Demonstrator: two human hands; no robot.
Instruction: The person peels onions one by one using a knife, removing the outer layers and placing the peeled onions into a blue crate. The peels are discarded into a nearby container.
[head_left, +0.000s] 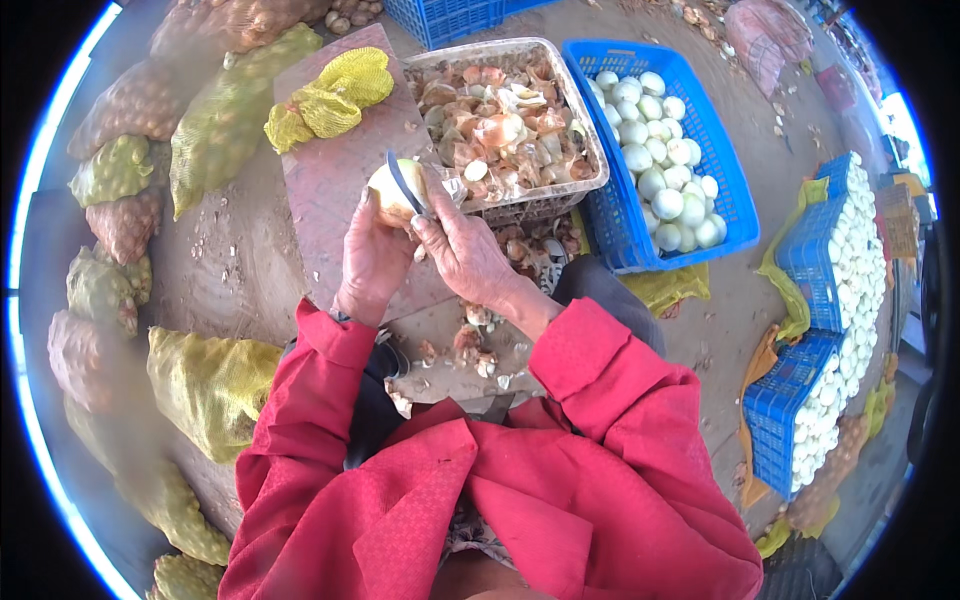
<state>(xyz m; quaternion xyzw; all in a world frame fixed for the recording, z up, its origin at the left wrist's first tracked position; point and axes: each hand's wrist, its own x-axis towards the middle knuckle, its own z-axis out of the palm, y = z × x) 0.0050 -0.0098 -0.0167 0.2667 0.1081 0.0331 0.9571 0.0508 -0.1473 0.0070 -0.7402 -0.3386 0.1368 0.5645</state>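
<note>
A pale, partly peeled onion rests in the fingers of my left hand, above a pinkish board. My right hand grips a small knife, its dark curved blade lying against the onion, its handle mostly hidden by my fingers. Just beyond my right hand stands a dirty white tub heaped with brown onion skins. To its right, a blue plastic crate holds many peeled white onions. A yellow mesh bag lies crumpled on the board.
Filled mesh sacks of onions line the left side, with another yellow sack near my left sleeve. Blue crates full of peeled onions stand at the right. Another blue crate is at the top. Skins litter the floor between my legs.
</note>
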